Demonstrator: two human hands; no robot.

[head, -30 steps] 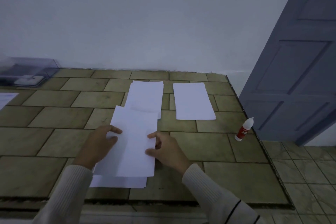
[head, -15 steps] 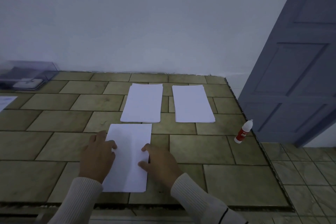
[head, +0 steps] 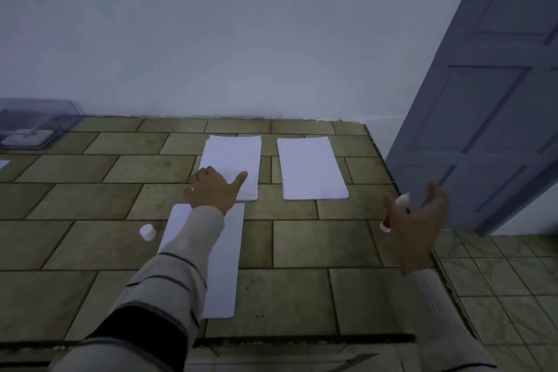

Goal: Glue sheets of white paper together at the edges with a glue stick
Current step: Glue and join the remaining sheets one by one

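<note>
Expect thin, light, limp paper here: quick to slide on the tiles, quick to crease under a hard pinch. Lift only the top leaf of the left stack (head: 234,155) by a corner or short edge, pinning the rest with a flat palm. Treat the glue (head: 403,200) as small, stiff and smooth, likely to roll off the tabletop (head: 302,244) rim. Take it round the barrel, not the nozzle.

Find the left grip (head: 216,190) laid on the near-left corner of the left stack, fingers forward, thumb out, pinching nothing. Look to 6 o'clock of it for the near sheet (head: 225,266), partly under the sleeve, and to 3 o'clock for the right stack (head: 311,167), apart from the left one. Note a loose white cap (head: 148,232) on the tiles just beside the near sheet, at 9 o'clock.

Find the right grip (head: 419,220) spread wide and cupped toward the glue, not closed round it; cannot tell through the blur whether touching. Locate the glue tilted at the tabletop's right rim, at 10 o'clock of the palm, between thumb and fingers, nozzle toward 1 o'clock, middle hidden behind the thumb.
</note>
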